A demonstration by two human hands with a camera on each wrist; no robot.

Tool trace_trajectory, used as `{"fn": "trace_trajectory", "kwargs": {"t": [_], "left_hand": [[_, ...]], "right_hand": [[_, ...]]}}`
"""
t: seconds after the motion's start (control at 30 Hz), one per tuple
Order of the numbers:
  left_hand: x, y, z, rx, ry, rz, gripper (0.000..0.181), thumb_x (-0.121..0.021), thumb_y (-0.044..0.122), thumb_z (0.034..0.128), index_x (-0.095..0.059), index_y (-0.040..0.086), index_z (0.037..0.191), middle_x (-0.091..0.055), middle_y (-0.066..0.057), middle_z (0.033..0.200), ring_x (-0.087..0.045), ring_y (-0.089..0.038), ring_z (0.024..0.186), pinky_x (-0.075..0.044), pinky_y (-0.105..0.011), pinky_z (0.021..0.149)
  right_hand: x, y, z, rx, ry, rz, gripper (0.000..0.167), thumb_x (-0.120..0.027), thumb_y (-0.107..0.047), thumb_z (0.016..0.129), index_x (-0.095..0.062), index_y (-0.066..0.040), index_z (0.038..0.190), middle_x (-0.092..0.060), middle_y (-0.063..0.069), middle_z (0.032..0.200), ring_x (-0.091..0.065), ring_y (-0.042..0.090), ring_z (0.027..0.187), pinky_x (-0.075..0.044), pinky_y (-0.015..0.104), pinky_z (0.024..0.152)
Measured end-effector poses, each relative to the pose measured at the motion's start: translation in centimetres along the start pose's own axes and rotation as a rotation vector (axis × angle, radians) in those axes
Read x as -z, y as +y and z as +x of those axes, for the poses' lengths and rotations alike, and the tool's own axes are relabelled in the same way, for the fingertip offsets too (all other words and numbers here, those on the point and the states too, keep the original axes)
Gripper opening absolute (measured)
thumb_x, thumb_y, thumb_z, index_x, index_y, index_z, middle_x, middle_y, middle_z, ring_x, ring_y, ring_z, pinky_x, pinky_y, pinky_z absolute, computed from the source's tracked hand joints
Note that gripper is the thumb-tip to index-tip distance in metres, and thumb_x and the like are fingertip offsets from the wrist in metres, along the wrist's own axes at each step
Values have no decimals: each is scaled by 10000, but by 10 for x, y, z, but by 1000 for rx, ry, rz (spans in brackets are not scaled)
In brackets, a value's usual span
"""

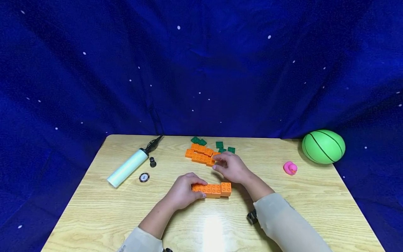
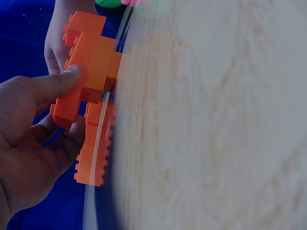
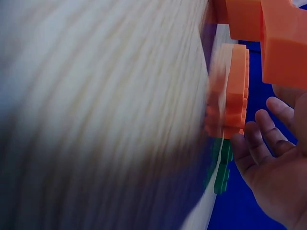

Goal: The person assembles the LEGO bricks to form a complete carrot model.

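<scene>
My left hand (image 1: 183,190) grips one end of a joined row of orange toy building bricks (image 1: 216,189) near the middle of the table. In the left wrist view, its thumb lies over the studded side of the stepped orange assembly (image 2: 98,62), which is held above the tabletop. My right hand (image 1: 233,168) reaches to the right end of a group of orange bricks (image 1: 199,158) farther back. Seen from the right wrist, the fingers of this hand (image 3: 273,163) are spread and loosely bent beside those bricks (image 3: 236,91), with nothing visibly gripped.
Several green bricks (image 1: 219,144) lie behind the orange group. On the left are a hand pump (image 1: 127,168), a small black piece (image 1: 152,162) and a poker chip (image 1: 144,177). A pink rubber duck (image 1: 290,168) and a green ball (image 1: 323,147) sit at the right.
</scene>
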State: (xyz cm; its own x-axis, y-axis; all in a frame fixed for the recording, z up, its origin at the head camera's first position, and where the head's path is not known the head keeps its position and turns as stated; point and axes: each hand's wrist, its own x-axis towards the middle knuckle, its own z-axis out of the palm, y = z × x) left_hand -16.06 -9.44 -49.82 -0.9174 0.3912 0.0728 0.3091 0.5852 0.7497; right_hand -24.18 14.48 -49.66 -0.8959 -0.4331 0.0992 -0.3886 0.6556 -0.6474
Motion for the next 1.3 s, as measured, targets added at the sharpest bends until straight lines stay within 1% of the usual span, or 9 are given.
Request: {"fn": "trace_trajectory", "kwargs": {"t": [0.1, 0.17, 0.4, 0.57, 0.67, 0.8, 1.03, 1.17, 1.3], "left_hand": [[0, 0, 0, 0, -1, 3, 283, -889, 194, 835, -800, 216, 1103, -663, 136, 1023, -634, -104, 1030, -530, -360, 960], [0, 0, 0, 0, -1, 4, 285, -890, 196, 835, -801, 219, 1105, -662, 138, 1022, -633, -103, 1028, -530, -359, 959], [0, 1, 1, -7, -5, 16, 307, -896, 214, 831, -799, 230, 1122, -662, 138, 1029, -631, -99, 1018, -531, -351, 946], [-1, 1, 1, 0, -11, 5, 315, -899, 217, 827, -800, 233, 1125, -659, 144, 1023, -628, -92, 1006, -530, -343, 933], [-1, 1, 0, 4, -13, 2, 317, -900, 217, 826, -801, 235, 1126, -655, 147, 1018, -625, -85, 995, -531, -338, 922], [-1, 1, 0, 1, -11, 3, 315, -898, 218, 828, -801, 237, 1127, -655, 148, 1020, -621, -81, 991, -529, -335, 918], [0, 2, 0, 3, -10, 12, 306, -896, 216, 830, -801, 232, 1121, -650, 139, 1003, -615, -81, 971, -529, -327, 902], [1, 2, 0, 6, -8, 17, 301, -899, 211, 827, -802, 228, 1112, -650, 135, 999, -615, -84, 972, -531, -328, 905], [0, 2, 0, 12, -5, 22, 298, -899, 211, 827, -802, 229, 1108, -646, 139, 992, -612, -82, 965, -529, -327, 903]], "right_hand": [[0, 1, 3, 13, -5, -15, 351, -721, -234, 995, -701, -88, 1314, -654, 87, 1203, -586, 179, 917, -526, 364, 790], [0, 2, 5, 17, -11, -26, 358, -724, -232, 993, -697, -92, 1322, -648, 96, 1208, -586, 188, 931, -527, 374, 796], [2, 3, 8, 6, -29, -65, 424, -758, -250, 967, -683, -116, 1363, -612, 93, 1291, -608, 269, 1060, -535, 444, 904], [0, 6, 10, -4, -47, -108, 427, -764, -256, 962, -690, -141, 1366, -596, 86, 1254, -585, 233, 1003, -517, 424, 869], [-1, 8, 11, -13, -56, -127, 400, -767, -254, 959, -710, -164, 1344, -585, 74, 1214, -557, 205, 954, -502, 411, 849], [-3, 8, 11, -13, -50, -138, 337, -785, -259, 942, -747, -181, 1268, -581, 59, 1197, -544, 193, 946, -500, 420, 872], [-4, 9, 11, -2, -32, -124, 276, -842, -259, 885, -778, -177, 1140, -637, 56, 1221, -603, 202, 964, -530, 442, 894], [-5, 9, 11, -9, -29, -118, 250, -858, -255, 868, -779, -179, 1094, -696, 24, 1163, -640, 167, 926, -555, 402, 847], [-5, 8, 10, -37, -33, -102, 237, -860, -249, 867, -774, -187, 1079, -724, -15, 1087, -624, 122, 866, -543, 358, 804]]}}
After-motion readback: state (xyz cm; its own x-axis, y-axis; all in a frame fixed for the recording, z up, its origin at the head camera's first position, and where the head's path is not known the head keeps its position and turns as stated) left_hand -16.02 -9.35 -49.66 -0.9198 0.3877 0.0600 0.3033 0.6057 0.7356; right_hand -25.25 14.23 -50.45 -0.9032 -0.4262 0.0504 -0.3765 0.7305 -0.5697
